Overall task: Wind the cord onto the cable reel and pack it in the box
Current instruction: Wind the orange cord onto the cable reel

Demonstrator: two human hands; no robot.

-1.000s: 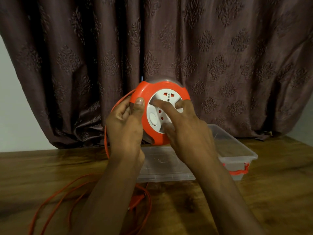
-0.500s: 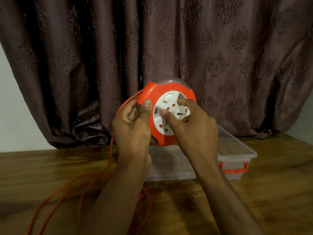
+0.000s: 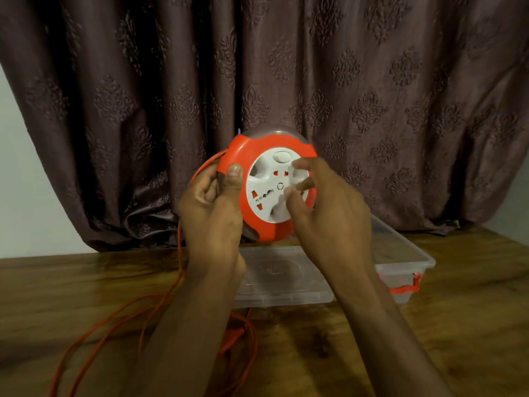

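Orange cable reel [image 3: 259, 224] gripped by left hand [image 3: 211, 207]; right hand's [image 3: 323, 213] fingertips touch its face.

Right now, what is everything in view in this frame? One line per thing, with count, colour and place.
reel: one, orange rim with white socket face, held up in front of the curtain.
cord: one, orange, runs from the reel's left side down into loose loops on the table.
box: one, clear plastic with an orange latch, on the table behind the right arm.
lid: one, clear, flat on the table left of the box.
table: one, brown wood, across the bottom.
curtain: one, dark patterned, behind the table.
wall: pale, at far left.
left hand: grips the reel's left rim.
right hand: fingertips on the white face.
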